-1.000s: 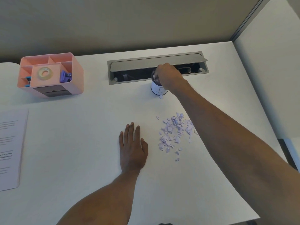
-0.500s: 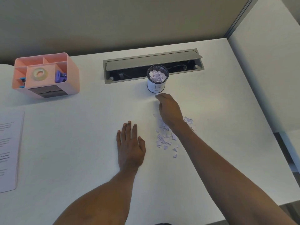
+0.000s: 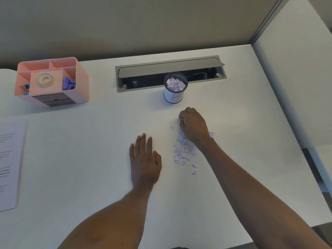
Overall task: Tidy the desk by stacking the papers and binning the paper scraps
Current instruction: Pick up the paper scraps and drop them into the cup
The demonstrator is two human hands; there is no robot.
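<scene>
A pile of pale lilac paper scraps (image 3: 185,151) lies on the white desk right of centre. My right hand (image 3: 194,125) sits over the far end of the pile, fingers curled down onto scraps there. My left hand (image 3: 144,161) rests flat on the desk just left of the pile, fingers straight. A small mesh cup (image 3: 173,95) with a white label marked "B" stands beyond the pile, filled with crumpled scraps. A stack of printed papers (image 3: 9,162) lies at the left edge, partly cut off by the frame.
A pink desk organiser (image 3: 79,83) with a tape roll and clips stands at the back left. An open grey cable tray (image 3: 170,66) is set into the desk right behind the cup. A partition wall rises on the right.
My right hand left the cup's rim and came back toward me, down onto the far end of the scrap pile, where its fingers curled. The left hand stayed flat.
</scene>
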